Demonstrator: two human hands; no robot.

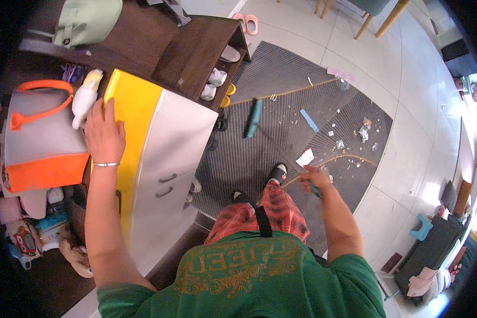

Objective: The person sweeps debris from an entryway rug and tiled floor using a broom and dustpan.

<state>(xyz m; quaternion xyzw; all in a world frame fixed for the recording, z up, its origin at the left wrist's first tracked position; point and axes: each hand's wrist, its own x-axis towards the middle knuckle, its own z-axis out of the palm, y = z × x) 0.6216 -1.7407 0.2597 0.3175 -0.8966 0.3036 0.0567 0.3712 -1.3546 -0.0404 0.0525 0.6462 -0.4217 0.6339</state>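
Observation:
My left hand (105, 135) lies palm down on the yellow top (133, 115) of a white cabinet (175, 147), fingers spread, with no held object visible. A white plush toy with a yellow head (85, 97) lies right beside its fingertips. In my right hand (317, 179) is the handle of a teal broom; its end shows below my fingers. The broom head (254, 118) rests on the dark ribbed mat (230, 159), and the thin stick between is blurred. Near that hand lies a white and red paper scrap (305, 158).
Paper scraps and clear plastic litter (363, 133) are scattered on the mat, with a blue strip (309, 121). A brown shoe rack (206, 59) adjoins the cabinet. An orange-handled bag (47, 139) stands at left. Chair legs (391, 18) and pink slippers (251, 24) are at the far side.

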